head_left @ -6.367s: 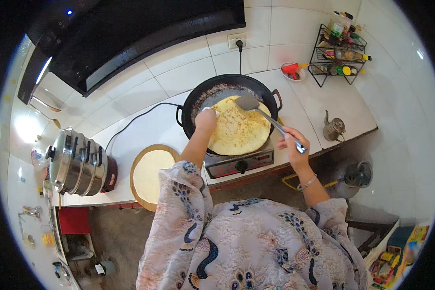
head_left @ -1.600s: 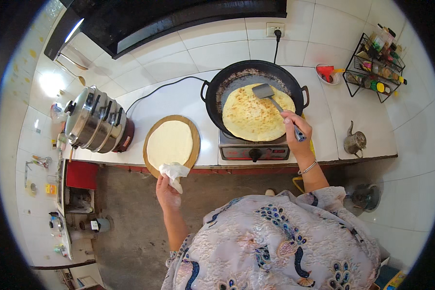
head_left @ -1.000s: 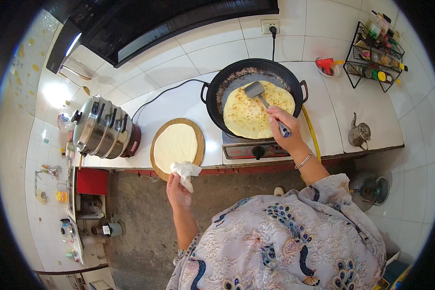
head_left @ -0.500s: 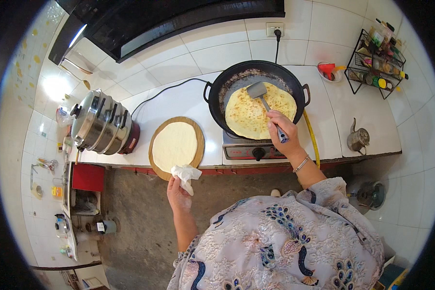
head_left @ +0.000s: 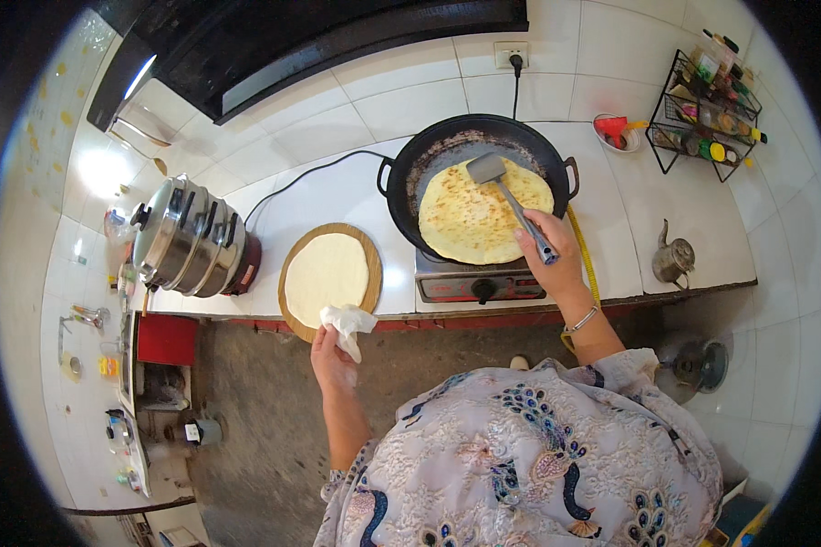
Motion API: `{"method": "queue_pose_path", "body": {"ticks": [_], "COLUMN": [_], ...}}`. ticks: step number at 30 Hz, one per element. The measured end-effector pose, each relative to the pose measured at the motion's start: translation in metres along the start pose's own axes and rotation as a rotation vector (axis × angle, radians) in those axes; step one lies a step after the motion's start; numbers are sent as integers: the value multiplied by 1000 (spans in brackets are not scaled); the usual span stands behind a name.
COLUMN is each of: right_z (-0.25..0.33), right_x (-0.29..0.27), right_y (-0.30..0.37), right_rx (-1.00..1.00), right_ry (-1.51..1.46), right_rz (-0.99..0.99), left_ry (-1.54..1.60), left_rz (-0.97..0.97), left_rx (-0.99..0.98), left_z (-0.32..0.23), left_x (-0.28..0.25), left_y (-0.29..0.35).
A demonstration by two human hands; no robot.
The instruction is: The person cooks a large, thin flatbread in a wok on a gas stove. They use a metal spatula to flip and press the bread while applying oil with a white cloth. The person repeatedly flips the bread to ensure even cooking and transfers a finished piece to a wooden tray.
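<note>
A browned flatbread (head_left: pixel 470 219) lies in a black two-handled wok (head_left: pixel 420 150) on a gas stove (head_left: pixel 465 287). My right hand (head_left: pixel 554 248) is closed round the handle of a spatula (head_left: pixel 506 190), whose grey blade rests over the upper right part of the bread. A crumpled white cloth or paper (head_left: pixel 348 324) is pinched in my left hand (head_left: pixel 333 360), at the counter's front edge. Just beyond it, a pale rolled-out dough round (head_left: pixel 324 273) lies on a round wooden board (head_left: pixel 374 264); the white cloth hides part of the board's near rim.
To the left stands a stacked metal steamer (head_left: pixel 187 237). On the right are a metal oil pot (head_left: pixel 673 260), a white bowl (head_left: pixel 614 141) with something red in it, and a black spice rack (head_left: pixel 680 114). A yellow hose (head_left: pixel 586 255) hangs over the counter edge.
My right hand and the spatula handle have swung a little to the right and away from the bread. The flatbread sits slightly differently in the wok. My left hand keeps its hold.
</note>
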State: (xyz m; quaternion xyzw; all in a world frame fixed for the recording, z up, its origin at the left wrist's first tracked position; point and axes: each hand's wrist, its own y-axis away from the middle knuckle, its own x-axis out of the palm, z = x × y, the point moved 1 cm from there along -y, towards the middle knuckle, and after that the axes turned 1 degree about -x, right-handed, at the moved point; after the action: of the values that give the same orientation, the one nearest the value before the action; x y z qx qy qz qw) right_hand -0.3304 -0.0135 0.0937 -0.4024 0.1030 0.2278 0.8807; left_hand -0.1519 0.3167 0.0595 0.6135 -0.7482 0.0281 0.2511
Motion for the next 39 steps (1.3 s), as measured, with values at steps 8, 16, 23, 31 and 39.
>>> {"method": "queue_pose_path", "body": {"ticks": [8,16,23,31,39], "right_z": [-20,-48,-49,-42,-27], "right_x": [-51,-72,-73,-61,-49], "right_y": [10,4,3,8,10], "right_rx": [265,278,296,322,334], "right_ry": [-274,-358,-302,-206,-178], "right_rz": [140,216,260,236,220], "left_ry": [-379,-988,-1505,-1672,-1779], "left_rz": [270,338,476,850,478], "left_rx": [248,658,833,559,874], "left_z": [-7,40,93,122,47], "left_x": [117,252,301,324,357], "left_y": [-59,-151,-203,-248,-249]}}
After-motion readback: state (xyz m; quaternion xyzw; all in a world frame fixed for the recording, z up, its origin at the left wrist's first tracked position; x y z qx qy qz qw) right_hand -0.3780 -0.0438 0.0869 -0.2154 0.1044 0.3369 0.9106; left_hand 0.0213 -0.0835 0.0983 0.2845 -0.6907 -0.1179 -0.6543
